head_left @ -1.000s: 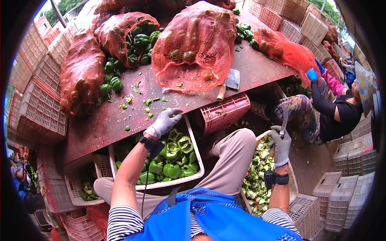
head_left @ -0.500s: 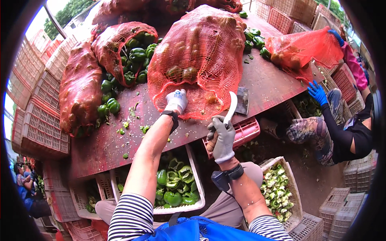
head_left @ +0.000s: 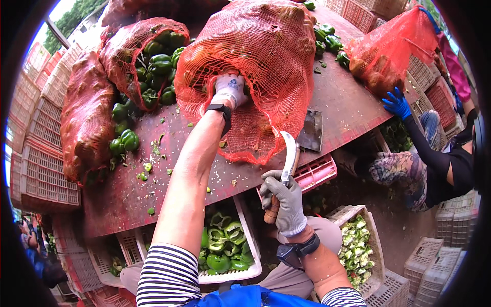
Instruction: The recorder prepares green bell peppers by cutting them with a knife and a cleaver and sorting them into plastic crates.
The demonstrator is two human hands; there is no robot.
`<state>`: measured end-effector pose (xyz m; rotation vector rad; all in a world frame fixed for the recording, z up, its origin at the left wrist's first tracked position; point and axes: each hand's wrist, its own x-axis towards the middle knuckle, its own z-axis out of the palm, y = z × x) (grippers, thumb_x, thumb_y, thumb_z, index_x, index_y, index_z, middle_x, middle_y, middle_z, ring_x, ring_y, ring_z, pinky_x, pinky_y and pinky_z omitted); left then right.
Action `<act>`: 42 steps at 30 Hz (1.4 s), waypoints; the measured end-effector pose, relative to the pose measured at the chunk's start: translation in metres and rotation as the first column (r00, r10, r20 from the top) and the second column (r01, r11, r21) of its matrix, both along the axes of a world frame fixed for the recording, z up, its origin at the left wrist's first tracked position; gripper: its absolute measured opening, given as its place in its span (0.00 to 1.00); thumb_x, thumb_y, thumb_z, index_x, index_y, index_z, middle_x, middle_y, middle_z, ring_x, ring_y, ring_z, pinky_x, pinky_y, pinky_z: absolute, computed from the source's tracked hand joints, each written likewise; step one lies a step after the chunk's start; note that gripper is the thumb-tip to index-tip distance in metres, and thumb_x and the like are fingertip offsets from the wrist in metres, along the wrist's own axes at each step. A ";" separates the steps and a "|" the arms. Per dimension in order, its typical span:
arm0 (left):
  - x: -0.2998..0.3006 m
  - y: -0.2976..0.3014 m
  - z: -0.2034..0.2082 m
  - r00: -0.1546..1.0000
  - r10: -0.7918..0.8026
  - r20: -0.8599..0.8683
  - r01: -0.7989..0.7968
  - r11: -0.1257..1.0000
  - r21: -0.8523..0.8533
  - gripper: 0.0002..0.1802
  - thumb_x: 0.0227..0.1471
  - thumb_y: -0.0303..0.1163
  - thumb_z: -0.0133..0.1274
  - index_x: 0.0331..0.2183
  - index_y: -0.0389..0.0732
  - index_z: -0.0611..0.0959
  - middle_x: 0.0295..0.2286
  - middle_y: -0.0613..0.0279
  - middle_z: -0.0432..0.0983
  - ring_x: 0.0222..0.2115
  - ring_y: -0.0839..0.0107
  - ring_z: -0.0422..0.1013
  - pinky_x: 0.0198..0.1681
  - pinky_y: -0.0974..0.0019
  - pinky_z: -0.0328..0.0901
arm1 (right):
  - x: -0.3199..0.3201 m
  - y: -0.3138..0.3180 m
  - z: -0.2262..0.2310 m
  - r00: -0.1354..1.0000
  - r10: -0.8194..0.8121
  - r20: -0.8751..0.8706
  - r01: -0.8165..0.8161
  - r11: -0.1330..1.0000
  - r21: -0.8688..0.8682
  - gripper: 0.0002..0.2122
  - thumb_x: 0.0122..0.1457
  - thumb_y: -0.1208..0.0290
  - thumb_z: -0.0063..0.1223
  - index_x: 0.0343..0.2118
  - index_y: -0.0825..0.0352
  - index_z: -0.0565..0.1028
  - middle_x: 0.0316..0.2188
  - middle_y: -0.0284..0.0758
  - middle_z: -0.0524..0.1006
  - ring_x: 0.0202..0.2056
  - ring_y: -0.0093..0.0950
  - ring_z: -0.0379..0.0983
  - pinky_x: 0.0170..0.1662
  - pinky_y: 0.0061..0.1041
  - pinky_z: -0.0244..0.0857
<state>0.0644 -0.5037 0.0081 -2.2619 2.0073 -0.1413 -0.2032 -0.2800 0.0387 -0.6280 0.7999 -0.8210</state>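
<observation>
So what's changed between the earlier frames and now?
The whitish-gloved left hand moved forward into the mouth of the bulging red mesh sack; any grasp is hidden. The grey-gloved right hand moved leftward and forward from over the beige plastic crate of chopped pieces. The orange-red mesh sack at right was raised. Unchanged: the curved steel knife in the right hand, the white plastic crate of cut green peppers.

Your left arm (head_left: 191, 179) stretched forward, left hand (head_left: 230, 90) foremost; your right hand (head_left: 286, 202) sat lower and nearer, fingers (head_left: 269, 188) curled.

Right grip (head_left: 289, 203) holds a curved knife (head_left: 292, 155).
</observation>
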 end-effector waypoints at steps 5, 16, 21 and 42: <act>0.000 0.019 -0.001 0.987 -0.074 -0.143 0.068 0.997 -0.047 0.33 0.42 0.50 0.59 0.48 0.42 0.75 0.45 0.45 0.73 0.46 0.48 0.71 0.50 0.54 0.66 | 0.002 0.002 0.000 1.000 -0.027 -0.015 0.026 0.999 -0.043 0.09 0.60 0.67 0.55 0.39 0.67 0.74 0.24 0.30 0.75 0.19 0.16 0.68 0.24 0.15 0.63; 0.005 0.194 -0.040 -0.349 0.026 -0.937 -0.191 0.977 0.098 0.26 0.52 0.41 0.57 0.51 0.45 0.72 0.37 0.65 0.76 0.31 0.76 0.74 0.29 0.72 0.67 | 0.010 0.005 0.003 0.987 -0.113 -0.115 0.072 0.947 -0.314 0.10 0.57 0.70 0.57 0.40 0.67 0.75 0.23 0.29 0.73 0.20 0.14 0.67 0.22 0.15 0.64; -0.007 0.291 -0.041 -0.762 -0.095 -0.640 -0.300 0.928 0.220 0.20 0.58 0.45 0.50 0.50 0.48 0.75 0.41 0.63 0.79 0.34 0.67 0.75 0.34 0.66 0.68 | 0.030 0.016 -0.010 0.721 -0.352 -0.596 -0.345 0.564 -0.750 0.23 0.50 0.71 0.54 0.52 0.62 0.69 0.32 0.44 0.78 0.32 0.41 0.78 0.38 0.37 0.70; -0.070 0.425 -0.018 -0.690 -0.315 -0.651 -0.548 0.815 0.187 0.13 0.52 0.30 0.49 0.41 0.43 0.79 0.34 0.63 0.79 0.31 0.72 0.75 0.35 0.66 0.70 | 0.084 0.088 -0.043 0.608 -0.379 -0.697 -0.740 0.047 -0.671 0.44 0.49 0.68 0.59 0.67 0.55 0.44 0.23 0.45 0.78 0.26 0.43 0.77 0.27 0.41 0.69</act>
